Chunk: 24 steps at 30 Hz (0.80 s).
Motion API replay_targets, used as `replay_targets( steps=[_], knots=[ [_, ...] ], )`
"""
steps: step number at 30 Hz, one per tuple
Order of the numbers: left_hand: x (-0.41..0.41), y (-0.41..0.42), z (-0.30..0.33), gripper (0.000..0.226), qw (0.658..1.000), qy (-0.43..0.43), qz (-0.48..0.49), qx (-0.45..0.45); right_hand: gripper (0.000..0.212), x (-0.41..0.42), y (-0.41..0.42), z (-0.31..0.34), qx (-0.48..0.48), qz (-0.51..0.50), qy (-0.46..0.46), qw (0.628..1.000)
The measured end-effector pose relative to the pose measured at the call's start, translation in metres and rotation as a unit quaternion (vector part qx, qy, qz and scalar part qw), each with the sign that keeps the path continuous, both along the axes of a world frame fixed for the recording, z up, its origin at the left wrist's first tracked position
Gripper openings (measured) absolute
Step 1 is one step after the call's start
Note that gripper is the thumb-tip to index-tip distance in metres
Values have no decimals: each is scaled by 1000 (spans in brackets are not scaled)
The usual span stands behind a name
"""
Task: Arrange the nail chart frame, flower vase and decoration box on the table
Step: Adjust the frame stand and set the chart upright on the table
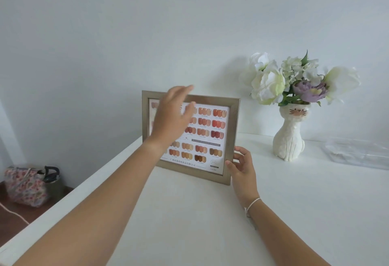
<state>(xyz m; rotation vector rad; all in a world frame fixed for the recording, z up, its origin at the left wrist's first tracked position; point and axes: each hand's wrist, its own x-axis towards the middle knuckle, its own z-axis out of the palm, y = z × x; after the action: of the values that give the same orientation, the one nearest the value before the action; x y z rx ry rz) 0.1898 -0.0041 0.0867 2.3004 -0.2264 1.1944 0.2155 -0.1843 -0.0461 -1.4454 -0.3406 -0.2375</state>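
Observation:
The nail chart frame [232, 122], grey-gold with rows of orange and brown nail swatches, stands upright on the white table [189, 213] near its back left corner. My right hand [242, 166] grips the frame's lower right corner. My left hand [172, 116] hovers in front of the frame's upper left, fingers spread and blurred, holding nothing; it hides part of the chart. To the right stands a white cat-shaped flower vase [289, 139] with white and purple flowers. A clear plastic decoration box [357, 152] lies at the far right, cut off by the image edge.
A white wall runs behind the table. Down on the floor to the left sit a floral fabric bag [25, 185] and a dark kettle-like object [51, 176]. A white cord crosses the brown floor.

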Motion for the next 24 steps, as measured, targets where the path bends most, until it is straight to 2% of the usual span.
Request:
replay_targets(
  steps=[3, 6, 16, 24],
  knots=[
    [10, -23, 16, 43, 995, 51, -17, 85, 43, -6, 0, -1, 2, 4, -2, 1000],
    [18, -29, 20, 43, 990, 89, -14, 107, 44, -12, 0, -3, -6, 2, -9, 1000],
    [4, -25, 18, 28, 993, 93, -71, 26, 42, -30, 0, -3, -50, 0, -32, 998],
    [-15, -16, 26, 17, 987, 125, -95, -21, 50, -59, 11, -2, -122, 19, -84, 989]
  ],
)
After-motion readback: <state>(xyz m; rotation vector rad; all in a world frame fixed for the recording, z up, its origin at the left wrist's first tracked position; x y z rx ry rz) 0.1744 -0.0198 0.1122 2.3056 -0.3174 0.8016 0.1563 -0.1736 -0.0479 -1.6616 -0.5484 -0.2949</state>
